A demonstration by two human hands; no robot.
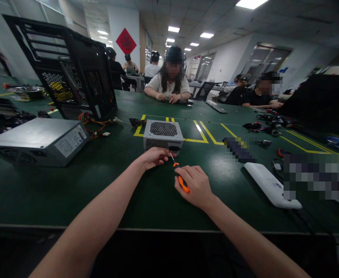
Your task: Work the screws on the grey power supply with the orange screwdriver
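Note:
A grey computer power supply (163, 135) sits on the green table in front of me, its perforated grille facing up. My right hand (195, 184) is wrapped round the orange and black handle of a screwdriver (183, 184). The screwdriver's thin shaft points up and left to the front face of the power supply, beside its socket. At that face, my left hand (155, 157) has its fingers pressed together close to the screwdriver's tip. Whatever lies between those fingertips is too small to make out, and whether the tip touches a screw is hidden.
A larger power supply (38, 139) lies at left, before an upright black computer case (67, 73). At right are a white flat device (270, 185) and cables (262, 127). A person (169, 81) sits across the table (123, 204), which has yellow tape markings.

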